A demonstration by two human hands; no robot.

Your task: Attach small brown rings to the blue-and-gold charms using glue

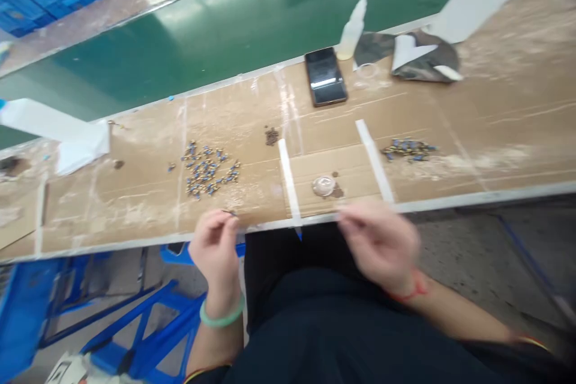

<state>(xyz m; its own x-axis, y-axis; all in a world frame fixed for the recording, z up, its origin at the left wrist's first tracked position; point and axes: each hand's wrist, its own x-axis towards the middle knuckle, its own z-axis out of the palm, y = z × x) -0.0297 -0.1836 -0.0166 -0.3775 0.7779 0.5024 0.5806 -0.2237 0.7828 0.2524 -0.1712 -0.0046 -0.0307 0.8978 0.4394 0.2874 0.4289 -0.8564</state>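
Note:
My left hand (216,246), with a green bangle at its wrist, is closed in a pinch at the table's front edge. A small dark part (230,213) shows at its fingertips, too small to name. Beyond that hand lies a loose pile of small brass-and-blue parts (204,171). My right hand (380,243), a red cord round its wrist, is blurred near the edge, its thumb and fingers drawn together. Whatever it may hold is hidden. Nearest to it are a small clear round dish (324,186) and a dark wet-looking spot beside it.
A smaller pile of brass-and-blue parts (409,149) lies at right, tiny brown pieces (271,136) at centre. White strips (290,183) flank the dish. Behind are a phone (326,77), a squeeze bottle (352,30) and a dark cloth-like item (425,60). White supports (85,144) rise from the table.

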